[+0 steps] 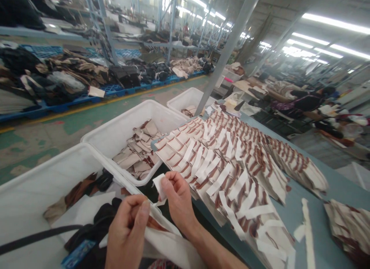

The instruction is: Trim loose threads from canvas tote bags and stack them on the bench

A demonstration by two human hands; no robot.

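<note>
My left hand [130,226] is closed, thumb against fingers, on the edge of a cream fabric piece [170,244] with a brown strip along it. That piece hangs down across my lap, partly behind my right forearm. Just to the right and a little higher, my right hand [179,197] pinches a short white strip [160,184] between thumb and fingers. On the table beside it, cream fabric pieces with brown edges [187,130] lie overlapped in long rows. Several white strips [219,179] lie across the nearest rows.
White plastic bins [115,126] stand left of the table [318,219], with cut fabric pieces [138,149] inside one. A grey metal post [225,49] rises at the table's far end. Racks with piled fabric [75,64] line the aisle. At right, a person [306,101] bends over.
</note>
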